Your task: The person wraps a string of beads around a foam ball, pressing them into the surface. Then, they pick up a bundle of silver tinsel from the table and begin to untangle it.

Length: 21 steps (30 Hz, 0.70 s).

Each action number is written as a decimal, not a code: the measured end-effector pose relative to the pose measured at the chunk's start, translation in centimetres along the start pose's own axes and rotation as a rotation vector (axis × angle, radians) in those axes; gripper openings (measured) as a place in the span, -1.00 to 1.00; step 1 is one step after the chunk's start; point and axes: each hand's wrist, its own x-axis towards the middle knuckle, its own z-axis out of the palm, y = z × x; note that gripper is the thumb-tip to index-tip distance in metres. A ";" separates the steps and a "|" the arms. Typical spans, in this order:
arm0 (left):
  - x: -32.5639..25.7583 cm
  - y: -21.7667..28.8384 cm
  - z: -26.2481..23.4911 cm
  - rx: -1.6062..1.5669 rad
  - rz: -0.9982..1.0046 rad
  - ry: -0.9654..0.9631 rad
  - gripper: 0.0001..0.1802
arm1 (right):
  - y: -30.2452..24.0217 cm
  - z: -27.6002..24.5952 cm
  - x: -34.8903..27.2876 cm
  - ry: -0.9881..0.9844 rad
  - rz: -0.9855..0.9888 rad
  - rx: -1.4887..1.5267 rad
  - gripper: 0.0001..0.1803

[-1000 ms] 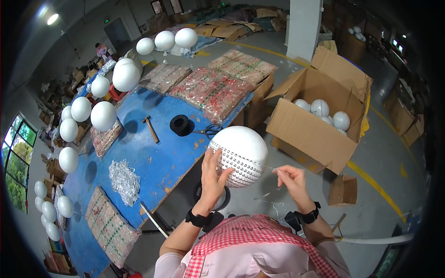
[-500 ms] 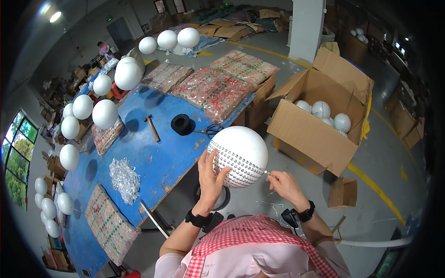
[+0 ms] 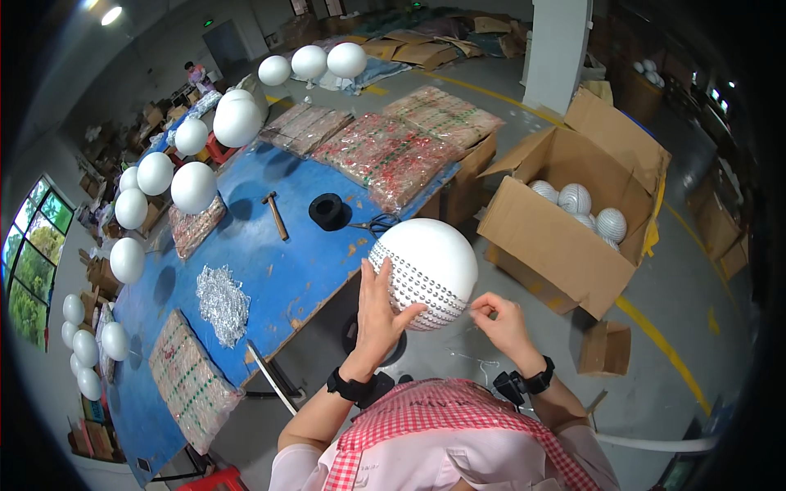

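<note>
A large white ball (image 3: 438, 254) is in front of me, its lower half banded with rows of small silver beads. My left hand (image 3: 379, 315) steadies it, fingers spread along its left side and thumb across the beaded rows. Beside the lower right of the ball, my right hand (image 3: 501, 325) pinches what looks like the end of a thin bead string, mostly hidden by the fingers. Some of a thin pale string (image 3: 485, 362) hangs below that hand. On the blue table (image 3: 282, 282) to the left lies a heap of silver bead strings (image 3: 222, 306).
A hammer (image 3: 276, 216), a black roll (image 3: 327, 212) and scissors (image 3: 375, 225) lie on the table. White balls (image 3: 194, 187) stand along its far side, near wrapped packs (image 3: 385, 151). At right, an open carton (image 3: 557, 237) holds striped balls; a small box (image 3: 605, 348) is nearby.
My right fingers have come closer to the ball's lower right edge, and the small white bead at their tips no longer shows. The left thumb lies further across the rows. The view has shifted slightly.
</note>
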 end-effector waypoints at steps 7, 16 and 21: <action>-0.5 1.4 1.2 0.240 0.270 -0.078 -0.46 | 0.9 -0.4 0.8 -0.041 -0.015 0.011 -0.82; -1.6 2.4 2.1 0.287 0.242 -0.054 -0.50 | 0.2 -2.0 1.0 -0.143 0.025 0.519 -0.83; -2.1 3.1 2.6 0.345 0.236 -0.021 -0.47 | 2.0 -2.4 1.2 -0.139 0.055 0.427 -0.83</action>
